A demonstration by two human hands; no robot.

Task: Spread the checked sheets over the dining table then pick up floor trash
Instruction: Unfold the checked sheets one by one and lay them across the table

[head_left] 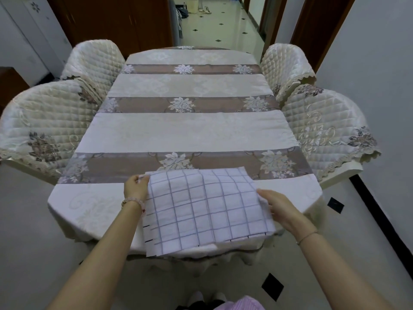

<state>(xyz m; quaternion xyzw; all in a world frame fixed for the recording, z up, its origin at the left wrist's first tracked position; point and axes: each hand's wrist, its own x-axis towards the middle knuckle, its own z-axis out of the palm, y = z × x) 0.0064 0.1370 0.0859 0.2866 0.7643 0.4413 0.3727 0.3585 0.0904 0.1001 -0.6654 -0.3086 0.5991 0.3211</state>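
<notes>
the folded checked sheets (207, 209), soft white cloth gridded in blue, lie between both hands, long axis pointing away. left hand (135, 189) pinches the far corner; right hand (279, 206) grasps the side edge.

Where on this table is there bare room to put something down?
Nearly everywhere: the tablecloth is bare from the folded checked sheets to the far end, between the chairs. Only the near edge is taken, with the left hand and right hand there.
</notes>
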